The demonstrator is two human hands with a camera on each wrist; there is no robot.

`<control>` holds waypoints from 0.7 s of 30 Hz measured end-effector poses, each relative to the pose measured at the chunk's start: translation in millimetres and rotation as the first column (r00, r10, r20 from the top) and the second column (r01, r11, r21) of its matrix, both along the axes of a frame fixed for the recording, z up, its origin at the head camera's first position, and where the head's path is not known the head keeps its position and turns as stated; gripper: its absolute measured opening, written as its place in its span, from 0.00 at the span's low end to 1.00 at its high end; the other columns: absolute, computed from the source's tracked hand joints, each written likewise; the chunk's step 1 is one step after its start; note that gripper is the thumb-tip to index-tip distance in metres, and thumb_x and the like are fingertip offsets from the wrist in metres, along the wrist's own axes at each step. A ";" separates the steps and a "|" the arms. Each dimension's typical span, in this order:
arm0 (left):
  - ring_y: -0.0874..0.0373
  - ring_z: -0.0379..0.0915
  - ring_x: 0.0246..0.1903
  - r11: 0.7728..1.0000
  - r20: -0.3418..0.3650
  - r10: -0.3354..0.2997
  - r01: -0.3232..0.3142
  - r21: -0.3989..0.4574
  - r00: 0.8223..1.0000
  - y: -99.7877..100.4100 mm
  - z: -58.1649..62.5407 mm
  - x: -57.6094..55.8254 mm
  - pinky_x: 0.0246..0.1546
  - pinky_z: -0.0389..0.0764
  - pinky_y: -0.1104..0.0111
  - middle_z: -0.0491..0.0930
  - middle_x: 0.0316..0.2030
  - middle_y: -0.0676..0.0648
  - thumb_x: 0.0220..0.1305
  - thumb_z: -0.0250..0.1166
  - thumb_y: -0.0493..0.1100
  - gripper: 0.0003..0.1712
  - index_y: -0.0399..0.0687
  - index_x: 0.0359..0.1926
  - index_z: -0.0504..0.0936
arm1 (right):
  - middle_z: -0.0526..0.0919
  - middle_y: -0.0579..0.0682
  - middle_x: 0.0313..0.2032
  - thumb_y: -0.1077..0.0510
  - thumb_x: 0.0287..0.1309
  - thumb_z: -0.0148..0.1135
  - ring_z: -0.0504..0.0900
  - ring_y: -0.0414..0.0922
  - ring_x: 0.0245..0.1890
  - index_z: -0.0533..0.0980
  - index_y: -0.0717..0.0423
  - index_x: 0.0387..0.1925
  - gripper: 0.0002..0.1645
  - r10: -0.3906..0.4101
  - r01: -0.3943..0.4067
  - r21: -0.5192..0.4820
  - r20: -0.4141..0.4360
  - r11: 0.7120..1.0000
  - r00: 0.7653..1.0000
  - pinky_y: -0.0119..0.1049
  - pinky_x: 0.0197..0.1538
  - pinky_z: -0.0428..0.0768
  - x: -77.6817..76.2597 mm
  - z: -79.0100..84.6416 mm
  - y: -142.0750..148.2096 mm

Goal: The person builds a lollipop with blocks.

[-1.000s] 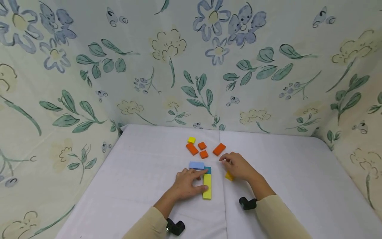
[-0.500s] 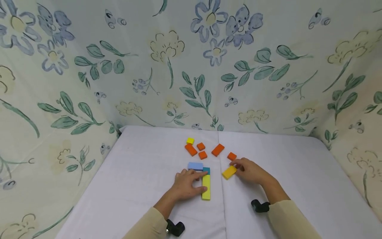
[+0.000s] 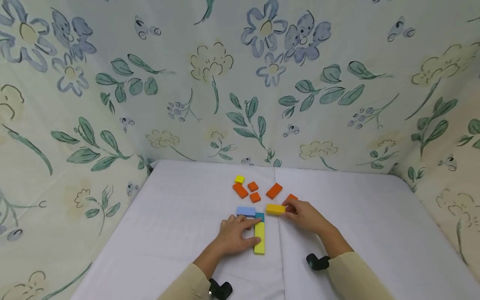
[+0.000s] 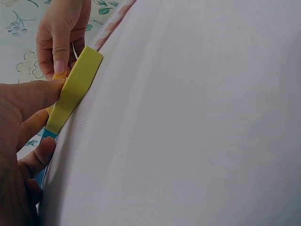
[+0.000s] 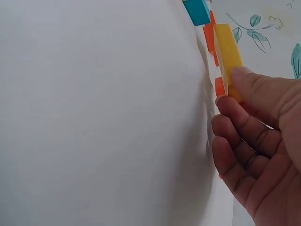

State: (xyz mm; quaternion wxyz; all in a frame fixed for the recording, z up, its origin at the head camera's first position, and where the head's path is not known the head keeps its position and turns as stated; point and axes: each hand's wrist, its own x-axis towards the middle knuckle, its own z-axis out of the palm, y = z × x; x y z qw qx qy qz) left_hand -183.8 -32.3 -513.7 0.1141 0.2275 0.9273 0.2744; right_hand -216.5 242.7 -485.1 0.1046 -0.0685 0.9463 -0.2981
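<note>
My right hand [image 3: 308, 217] pinches one end of a yellow block [image 3: 275, 209] between thumb and fingers, to the right of the teal block [image 3: 260, 216]. In the right wrist view the thumb lies along that yellow block [image 5: 228, 44]. My left hand [image 3: 234, 238] rests beside a small group of blocks, its index finger on the teal block and its thumb on a long lime block [image 3: 259, 241]. A light blue block [image 3: 246, 211] lies left of the teal one, partly behind the left fingers. The lime block [image 4: 77, 89] stands out in the left wrist view.
Beyond the hands lie two longer orange blocks [image 3: 274, 191], two small orange ones [image 3: 255, 197] and a small yellow block [image 3: 239, 179]. Another orange block [image 3: 291, 197] is partly hidden by my right hand. A white cloth [image 3: 180, 216] covers the table; floral fabric [image 3: 210, 125] hangs behind.
My right hand first moved right, uncovering the yellow block and an orange one, then came back left with the yellow block, now turned lengthwise toward the teal block. My left hand stays put.
</note>
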 end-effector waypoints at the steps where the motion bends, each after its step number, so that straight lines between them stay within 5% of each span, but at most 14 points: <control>1: 0.62 0.61 0.41 1.000 -0.001 -0.001 0.001 -0.002 1.000 -0.4 0.6 -0.4 0.42 0.57 0.62 0.73 0.42 0.60 0.62 0.65 0.68 0.34 0.79 0.70 0.72 | 0.83 0.45 0.39 0.53 0.65 0.68 0.77 0.42 0.40 0.79 0.51 0.52 0.16 0.005 -0.005 0.000 0.000 1.000 1.000 0.43 0.52 0.82 -2.4 0.6 -4.8; 21: 0.62 0.62 0.42 1.000 -0.005 -0.003 0.003 -0.012 1.000 -0.4 -0.2 -2.3 0.41 0.58 0.63 0.73 0.41 0.60 0.62 0.63 0.69 0.35 0.80 0.71 0.71 | 0.78 0.45 0.34 0.55 0.61 0.73 0.75 0.43 0.36 0.80 0.47 0.49 0.15 0.032 -0.033 0.029 0.036 0.999 0.999 0.36 0.43 0.77 -17.2 -2.2 -41.1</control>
